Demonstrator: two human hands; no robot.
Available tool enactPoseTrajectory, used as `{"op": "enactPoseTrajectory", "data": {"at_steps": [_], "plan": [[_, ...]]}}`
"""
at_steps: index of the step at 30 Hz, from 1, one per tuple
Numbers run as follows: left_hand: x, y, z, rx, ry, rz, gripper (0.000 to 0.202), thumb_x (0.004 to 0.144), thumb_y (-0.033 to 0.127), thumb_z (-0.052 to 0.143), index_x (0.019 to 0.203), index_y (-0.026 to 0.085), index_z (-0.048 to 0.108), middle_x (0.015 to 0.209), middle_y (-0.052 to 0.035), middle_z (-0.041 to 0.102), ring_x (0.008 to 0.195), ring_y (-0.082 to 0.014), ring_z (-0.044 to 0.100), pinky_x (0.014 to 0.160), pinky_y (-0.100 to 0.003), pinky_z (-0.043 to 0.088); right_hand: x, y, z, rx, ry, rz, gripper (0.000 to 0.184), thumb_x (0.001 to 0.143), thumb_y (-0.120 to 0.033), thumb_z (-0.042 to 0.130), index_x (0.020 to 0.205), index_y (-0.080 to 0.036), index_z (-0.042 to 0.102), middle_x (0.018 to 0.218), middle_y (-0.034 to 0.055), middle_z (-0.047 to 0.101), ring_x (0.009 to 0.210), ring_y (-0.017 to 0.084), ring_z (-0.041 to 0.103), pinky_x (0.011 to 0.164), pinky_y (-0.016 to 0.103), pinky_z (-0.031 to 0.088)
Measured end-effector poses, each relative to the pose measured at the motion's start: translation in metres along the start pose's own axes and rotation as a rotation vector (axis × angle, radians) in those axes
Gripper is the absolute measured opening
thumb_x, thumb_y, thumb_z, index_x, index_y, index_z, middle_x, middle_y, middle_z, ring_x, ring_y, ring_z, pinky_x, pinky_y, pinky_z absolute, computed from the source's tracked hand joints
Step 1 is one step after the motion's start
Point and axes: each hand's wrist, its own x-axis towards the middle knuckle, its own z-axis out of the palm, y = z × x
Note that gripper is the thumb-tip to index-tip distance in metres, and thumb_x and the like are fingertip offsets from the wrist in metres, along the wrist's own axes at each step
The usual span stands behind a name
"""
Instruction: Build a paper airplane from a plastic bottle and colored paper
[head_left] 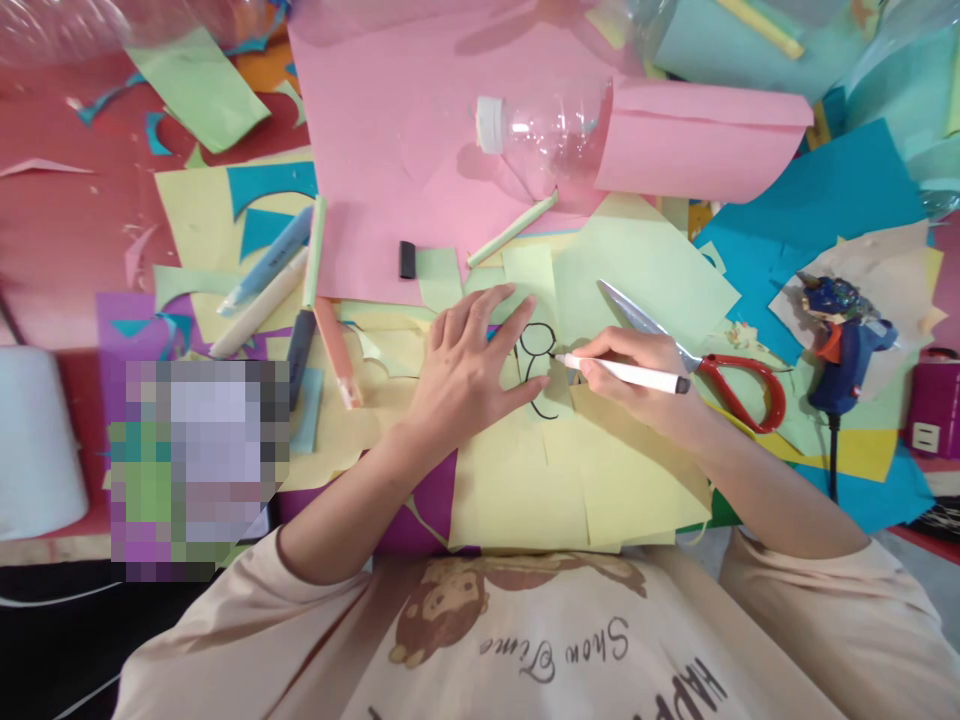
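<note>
Coloured paper [517, 490] surrounds both hands [466, 362], the right [643, 352] holding a marker [637, 376].

White marker [630, 374]; pale green paper [534, 278]; red-handled scissors [709, 369].

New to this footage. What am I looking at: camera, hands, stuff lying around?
One picture, from a camera worn on the person's head, looking forward and down. No robot: just two bare hands. The right hand holds a slim white marker, its tip at a black line drawing on pale green paper. The left hand rests spread beside the drawing. Around them lie red-handled metal scissors, a blue glue gun and a clear plastic bottle partly wrapped in pink paper.
</note>
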Motion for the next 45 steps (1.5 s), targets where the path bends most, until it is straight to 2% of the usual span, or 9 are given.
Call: {"op": "enactPoseTrajectory", "data": {"at_steps": [5, 16, 25, 38, 41, 45], "plan": [[0.0003, 0.0009, -0.0007, -0.015, -0.014, -0.022, 0.066, 0.084, 0.048, 0.061, 0.142, 0.023, 0.042, 0.146, -0.016, 0.043, 0.133, -0.0381, 0.041, 0.106, -0.053, 0.035, 0.0006, 0.0004, 0.0002, -0.025, -0.001, -0.031, 0.015, 0.087, -0.025, 0.058, 0.075, -0.018, 0.061, 0.064, -0.0029, 0.061, 0.054, 0.008, 0.048, 0.05, 0.022, 0.035], [0.0006, 0.0006, 0.0006, 0.034, 0.007, -0.003, 0.065, 0.084, 0.05, 0.06, 0.14, 0.022, 0.043, 0.144, -0.0161, 0.046, 0.132, -0.0347, 0.043, 0.104, -0.05, 0.037, 0.0008, -0.0014, -0.0013, -0.03, -0.005, -0.057, 0.019, 0.086, -0.02, 0.055, 0.067, -0.019, 0.053, 0.06, -0.0046, 0.055, 0.052, 0.007, 0.044, 0.05, 0.022, 0.034], [0.0008, 0.0004, 0.0007, -0.002, -0.004, -0.017, 0.066, 0.084, 0.051, 0.059, 0.141, 0.023, 0.042, 0.145, -0.0163, 0.045, 0.132, -0.0363, 0.041, 0.106, -0.052, 0.034, -0.0002, -0.0043, -0.0018, -0.063, -0.028, -0.025, 0.021, 0.085, -0.017, 0.053, 0.064, -0.019, 0.05, 0.06, -0.0038, 0.054, 0.054, 0.007, 0.045, 0.051, 0.023, 0.034], [0.0002, -0.0004, 0.0017, 0.068, 0.028, 0.023, 0.066, 0.085, 0.051, 0.058, 0.14, 0.016, 0.045, 0.142, -0.0187, 0.047, 0.131, -0.0358, 0.044, 0.103, -0.048, 0.038, -0.0019, -0.0016, -0.0006, -0.017, -0.042, -0.063, 0.021, 0.08, -0.011, 0.053, 0.061, -0.018, 0.05, 0.054, -0.0056, 0.052, 0.049, 0.006, 0.042, 0.046, 0.022, 0.03], [0.0, -0.001, 0.0029, 0.075, 0.049, 0.018, 0.066, 0.086, 0.05, 0.057, 0.14, 0.016, 0.045, 0.143, -0.0185, 0.047, 0.131, -0.0355, 0.044, 0.104, -0.047, 0.038, -0.0021, 0.0005, -0.0007, 0.075, 0.002, -0.002, 0.019, 0.082, -0.012, 0.053, 0.064, -0.018, 0.055, 0.054, -0.0055, 0.052, 0.048, 0.006, 0.042, 0.044, 0.022, 0.03], [0.0005, -0.0012, 0.0039, 0.046, 0.042, -0.042, 0.063, 0.089, 0.047, 0.054, 0.143, 0.018, 0.04, 0.147, -0.0158, 0.044, 0.134, -0.0346, 0.041, 0.108, -0.048, 0.035, -0.003, 0.0048, 0.0001, 0.153, 0.09, 0.002, 0.012, 0.089, -0.023, 0.054, 0.08, -0.018, 0.062, 0.062, -0.0033, 0.058, 0.054, 0.009, 0.05, 0.049, 0.023, 0.037]]}}
